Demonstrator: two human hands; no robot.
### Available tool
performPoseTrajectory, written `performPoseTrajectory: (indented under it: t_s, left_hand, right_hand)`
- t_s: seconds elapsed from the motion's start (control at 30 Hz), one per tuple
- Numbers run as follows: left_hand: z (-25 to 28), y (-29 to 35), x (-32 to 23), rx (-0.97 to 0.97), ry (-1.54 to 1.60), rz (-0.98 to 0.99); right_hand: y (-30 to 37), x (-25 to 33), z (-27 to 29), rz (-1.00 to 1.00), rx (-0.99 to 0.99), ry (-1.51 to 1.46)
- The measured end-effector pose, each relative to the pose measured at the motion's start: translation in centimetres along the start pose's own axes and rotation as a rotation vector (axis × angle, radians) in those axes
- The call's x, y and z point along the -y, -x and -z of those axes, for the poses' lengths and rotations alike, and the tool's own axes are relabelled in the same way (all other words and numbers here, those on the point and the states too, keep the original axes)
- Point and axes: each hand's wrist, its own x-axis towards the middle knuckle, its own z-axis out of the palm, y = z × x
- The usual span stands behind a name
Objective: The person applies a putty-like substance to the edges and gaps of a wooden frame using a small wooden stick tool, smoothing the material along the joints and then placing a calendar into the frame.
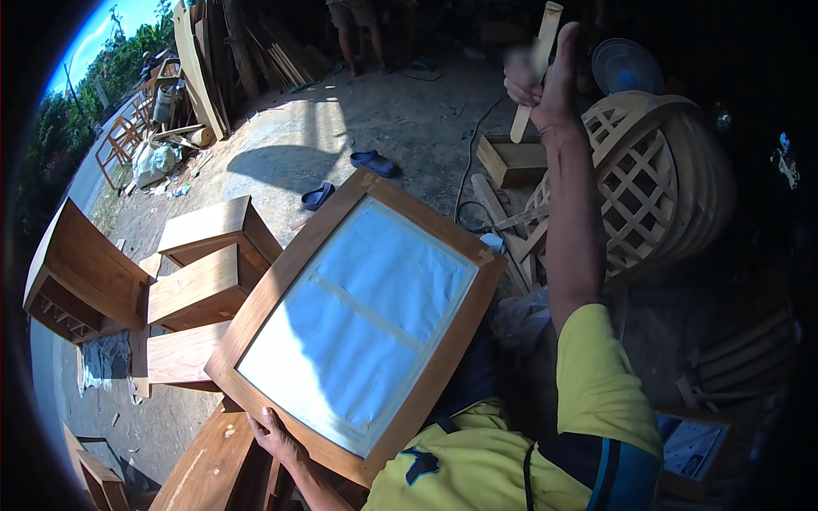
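Note:
A wooden frame tilts across the middle, close to my body. Its inner panel is covered by a wrinkled, pale bluish-white sheet, with a tan strip running across it. My left hand grips the frame's lower left edge, thumb on the face and the other fingers partly hidden. Raised at the upper right, well away from the frame, my right hand is closed around a flat, narrow wooden stick. The stick stands nearly upright and is slightly blurred near the fingers.
Several wooden boxes and a cabinet-like piece stand at left. A curved lattice wooden piece, a shallow wooden tray and a fan are at right. Blue clogs lie beyond the frame. A person stands farther back.

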Motion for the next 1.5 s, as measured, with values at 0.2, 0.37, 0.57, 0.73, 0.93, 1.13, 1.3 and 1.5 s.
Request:
performPoseTrajectory:
  t_s: [0.2, 0.37, 0.57, 0.73, 0.93, 1.13, 1.3, 1.5]
  left_hand:
    - [1.5, -0.4, 0.3, 0.017, -0.073, 0.000]
    - [1.3, -0.5, 0.3, 0.032, -0.074, -0.003]
    - [0.2, -1.2, 0.6, 0.056, -0.069, -0.006]
    - [2.7, -1.0, 2.1, -0.072, -0.034, 0.015]
    - [-0.1, -1.9, -4.3, -0.121, -0.855, -0.641]
    - [-10.2, -8.0, -9.5, 0.144, -0.975, -0.809]
    - [-18.8, -18.1, -6.0, 0.529, -1.208, -0.740]
    - [-23.4, -22.8, -3.6, 0.930, -1.223, -0.143]
  right_hand:
    - [-3.6, 6.5, -2.5, 0.015, 0.052, 0.106]
    - [-3.8, 6.7, -3.2, 0.032, 0.044, 0.162]
    - [-2.7, 9.5, -3.2, 0.068, -0.006, 0.226]
    - [4.1, 0.7, 0.5, -0.053, -0.210, 0.582]
    - [20.0, -13.5, 8.3, -0.288, -0.742, 0.550]
    - [32.6, -22.5, 9.0, -0.518, -0.991, 0.715]
    - [34.7, -23.0, 2.6, -0.645, -1.070, 0.348]
    - [35.7, -19.7, -5.4, -0.794, -0.946, 0.264]
